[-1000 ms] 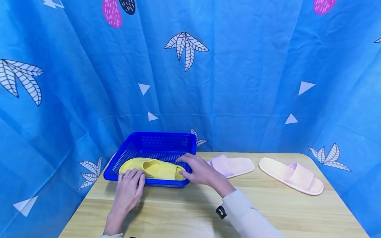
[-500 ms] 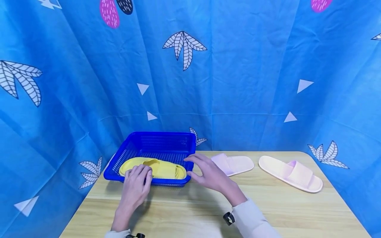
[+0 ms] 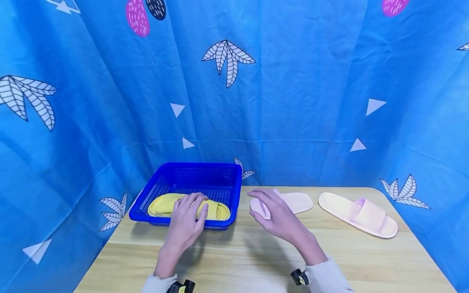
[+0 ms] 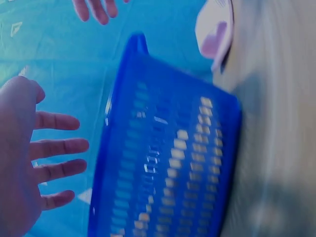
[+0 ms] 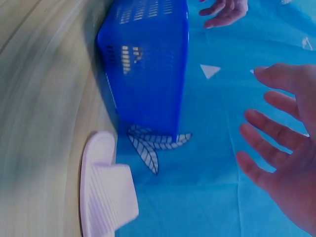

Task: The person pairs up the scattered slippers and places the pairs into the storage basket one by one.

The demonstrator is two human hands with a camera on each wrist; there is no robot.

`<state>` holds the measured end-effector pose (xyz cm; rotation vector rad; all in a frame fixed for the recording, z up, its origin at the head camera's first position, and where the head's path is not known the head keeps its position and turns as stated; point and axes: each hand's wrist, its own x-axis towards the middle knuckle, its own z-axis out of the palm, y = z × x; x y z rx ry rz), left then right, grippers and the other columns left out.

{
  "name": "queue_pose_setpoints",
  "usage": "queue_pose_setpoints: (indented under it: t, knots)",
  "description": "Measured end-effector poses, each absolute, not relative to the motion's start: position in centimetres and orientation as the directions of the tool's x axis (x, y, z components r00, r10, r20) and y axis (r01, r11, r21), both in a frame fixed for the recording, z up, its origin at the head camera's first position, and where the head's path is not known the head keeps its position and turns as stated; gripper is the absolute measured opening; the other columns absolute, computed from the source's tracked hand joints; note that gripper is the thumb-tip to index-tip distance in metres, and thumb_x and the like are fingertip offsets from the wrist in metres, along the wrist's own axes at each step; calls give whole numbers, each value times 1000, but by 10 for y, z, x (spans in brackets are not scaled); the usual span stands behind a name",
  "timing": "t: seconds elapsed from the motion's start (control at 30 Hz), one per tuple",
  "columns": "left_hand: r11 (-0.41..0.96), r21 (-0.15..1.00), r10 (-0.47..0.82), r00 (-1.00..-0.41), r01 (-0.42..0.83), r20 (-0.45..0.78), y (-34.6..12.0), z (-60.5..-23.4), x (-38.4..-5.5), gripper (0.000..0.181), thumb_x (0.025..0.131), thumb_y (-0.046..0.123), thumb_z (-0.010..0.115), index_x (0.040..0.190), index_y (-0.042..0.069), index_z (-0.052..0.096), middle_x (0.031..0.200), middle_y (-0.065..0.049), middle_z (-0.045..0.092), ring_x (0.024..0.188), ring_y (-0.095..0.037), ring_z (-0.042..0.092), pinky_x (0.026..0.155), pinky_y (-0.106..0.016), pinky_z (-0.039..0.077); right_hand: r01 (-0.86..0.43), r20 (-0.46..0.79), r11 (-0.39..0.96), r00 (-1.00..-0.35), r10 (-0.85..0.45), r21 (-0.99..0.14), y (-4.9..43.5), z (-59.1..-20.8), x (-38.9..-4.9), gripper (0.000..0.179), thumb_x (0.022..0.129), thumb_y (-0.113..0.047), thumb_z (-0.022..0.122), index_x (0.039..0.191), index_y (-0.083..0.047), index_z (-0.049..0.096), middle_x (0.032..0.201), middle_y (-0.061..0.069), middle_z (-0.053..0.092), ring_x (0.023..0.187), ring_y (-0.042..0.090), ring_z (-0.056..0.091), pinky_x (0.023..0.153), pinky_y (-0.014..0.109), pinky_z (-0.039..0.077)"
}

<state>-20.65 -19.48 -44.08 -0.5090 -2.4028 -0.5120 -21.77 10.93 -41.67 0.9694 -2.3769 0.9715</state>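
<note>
Yellow slippers, nested together, lie in a blue plastic basket at the left of the table. In the head view my left hand overlaps the basket's front rim and the slippers; the left wrist view shows its fingers spread and holding nothing. My right hand is just right of the basket, over a pale pink slipper, covering part of it. Its fingers are apart with nothing between them in the right wrist view. A second pink slipper lies farther right.
The wooden table reaches back to a blue patterned curtain, which also hangs on both sides. The basket stands close to the curtain at the back left. Both wrists wear black bands.
My right hand has moved right, off the yellow slippers and the basket's end to over the near pink slipper. My left hand has shifted right along the basket's front and lifted off its rim.
</note>
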Motion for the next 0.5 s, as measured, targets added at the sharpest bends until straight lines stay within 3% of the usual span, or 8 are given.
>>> queue_pose_setpoints:
  t: [0.3,0.5]
  knots:
    - [817,245,275,-727,522,630,-153,-428,-215,34,105,33,52,128,15,70,130,-4,65,119,-26,59,95,-50,44,-706,624,561,-683,-380,-432,149,-420,-210,59,89,-18,80,143,-11,57,141,5,60,131,28,55,105,51,47]
    - [799,266,285,-729,540,623,-126,-426,-215,41,106,37,52,139,17,64,142,-5,59,130,-25,53,98,-52,44,-685,639,597,-688,-344,-417,176,-418,-208,72,85,-13,83,150,-12,51,143,7,59,130,29,55,102,54,49]
